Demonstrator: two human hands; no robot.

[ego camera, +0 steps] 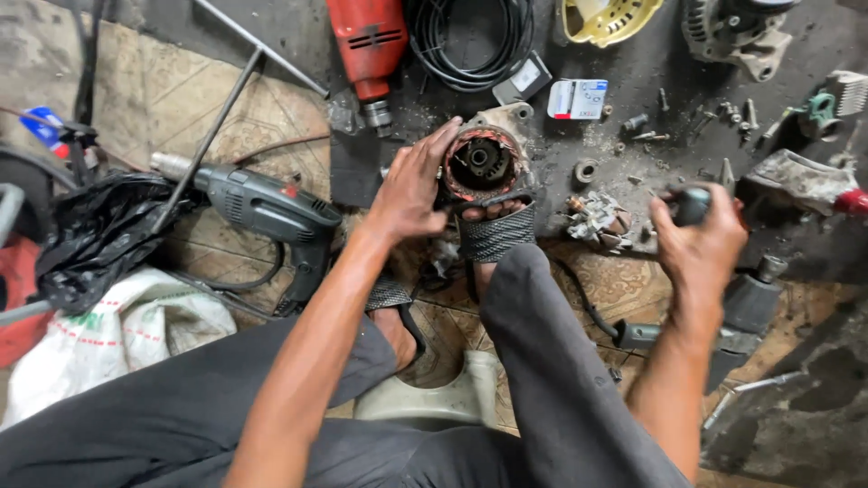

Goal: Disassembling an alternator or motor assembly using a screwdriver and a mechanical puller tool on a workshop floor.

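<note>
My left hand point(411, 185) rests on the left side of a round metal motor housing point(482, 163) with copper windings, which stands open-end up on the floor. My foot in a woven sandal point(495, 230) is pressed against its near side. My right hand point(696, 239) is raised to the right, closed around a dark tool handle point(692, 203); the tool's working end is hidden.
A green-grey power drill point(262, 203) lies to the left, a red drill point(371, 45) and a coiled black cable point(470, 41) at the top. Loose screws, a small white box point(577, 98), a yellow part point(606, 18) and other alternator parts lie at the right. A black bag point(95, 230) and a white sack point(117, 334) sit at the left.
</note>
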